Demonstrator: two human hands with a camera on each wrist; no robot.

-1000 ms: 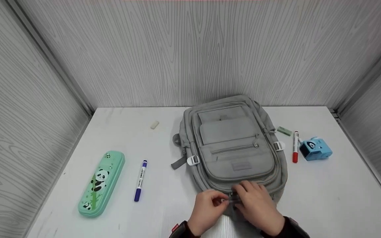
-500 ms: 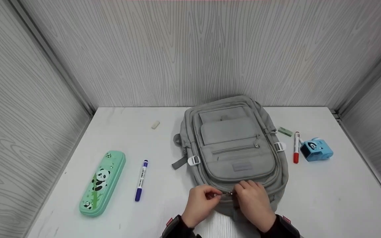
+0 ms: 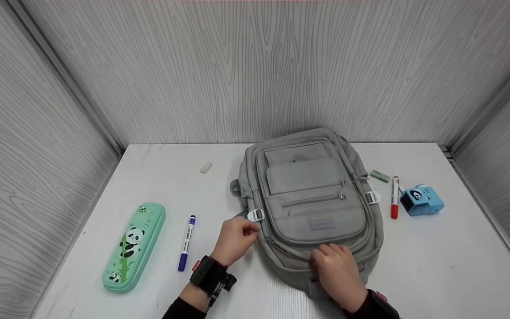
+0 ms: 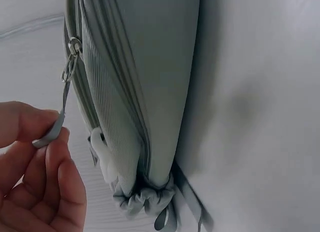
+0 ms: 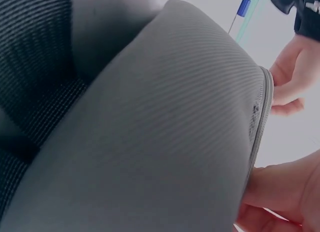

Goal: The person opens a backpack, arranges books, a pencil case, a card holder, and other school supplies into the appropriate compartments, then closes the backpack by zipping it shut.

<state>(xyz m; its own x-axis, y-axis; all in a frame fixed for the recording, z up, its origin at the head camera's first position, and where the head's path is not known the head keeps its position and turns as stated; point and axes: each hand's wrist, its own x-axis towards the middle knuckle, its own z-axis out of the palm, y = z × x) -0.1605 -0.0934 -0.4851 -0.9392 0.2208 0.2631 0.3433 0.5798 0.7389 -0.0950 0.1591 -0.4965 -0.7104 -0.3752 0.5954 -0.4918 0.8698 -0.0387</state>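
A grey backpack [image 3: 310, 179] lies front side up on the white table. At its lower left edge my left hand [image 3: 233, 239] pinches a zipper pull [image 4: 51, 133] between thumb and fingers; the left wrist view has the pull's cord stretched to the metal slider [image 4: 75, 45]. My right hand [image 3: 337, 274] grips the fabric along the zipper seam at the bag's lower end, fingers curled over it. In the right wrist view, the right thumb presses against that edge, while the grey underside hides part of the grip.
A green panda pencil case [image 3: 134, 248] and a blue marker [image 3: 186, 243] lie left of the bag. A white eraser [image 3: 206, 167] sits farther back. On the right are a green eraser-like block [image 3: 380, 176], a red marker [image 3: 395, 197] and a light-blue panda-print object [image 3: 422, 200].
From beside the right hand, my left hand has drawn the zipper pull leftward and up around the bag's lower left corner. The right hand stays at the bottom edge.
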